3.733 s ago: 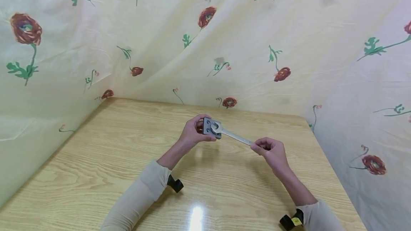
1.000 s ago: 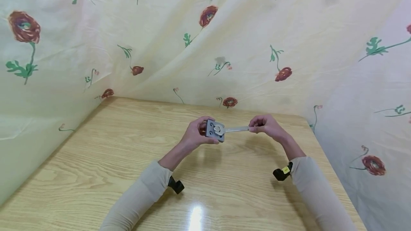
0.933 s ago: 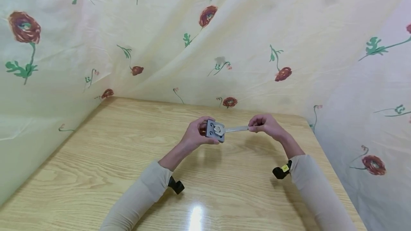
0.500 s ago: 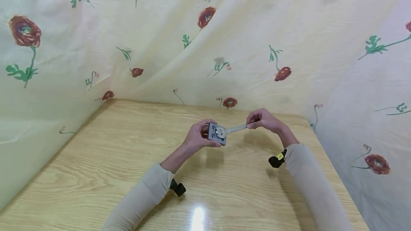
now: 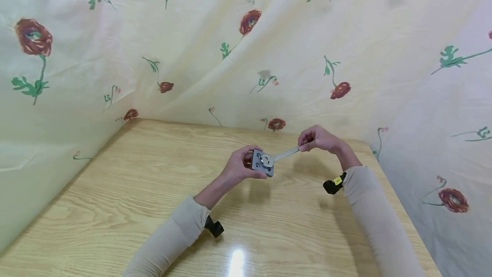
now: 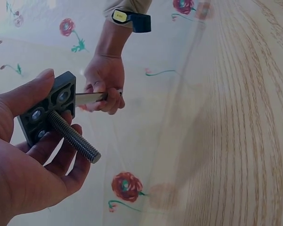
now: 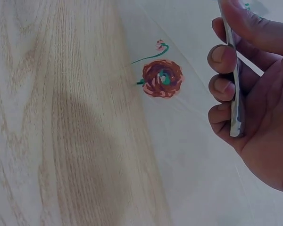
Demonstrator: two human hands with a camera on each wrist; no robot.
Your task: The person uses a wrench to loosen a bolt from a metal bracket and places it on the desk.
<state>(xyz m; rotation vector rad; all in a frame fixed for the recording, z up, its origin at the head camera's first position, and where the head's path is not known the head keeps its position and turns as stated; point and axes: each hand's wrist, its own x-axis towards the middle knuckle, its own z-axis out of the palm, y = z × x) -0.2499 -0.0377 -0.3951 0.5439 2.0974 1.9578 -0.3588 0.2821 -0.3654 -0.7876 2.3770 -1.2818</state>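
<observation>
My left hand [image 5: 235,168] holds a grey square plate [image 5: 255,160] with corner holes, lifted above the table. In the left wrist view, a threaded bolt [image 6: 75,137] sticks out of the plate's back, and the fingers curl beside and behind it. On the plate's front, the end of a silver wrench [image 5: 287,153] sits around the bolt's head. My right hand [image 5: 321,139] pinches the wrench's far end, farther right and a little higher. In the right wrist view, its fingers curl along the wrench handle [image 7: 236,101].
Both hands are above a wood-grain table [image 5: 153,174]. A pale flowered cloth [image 5: 200,46] hangs behind and along both sides of it. Each wrist carries a small black camera, one [image 5: 214,227] on the left and one [image 5: 332,186] on the right.
The right hand has moved upward and away, swinging the wrench handle from sloping down to the right to sloping up. The left hand and plate have shifted slightly right and down.
</observation>
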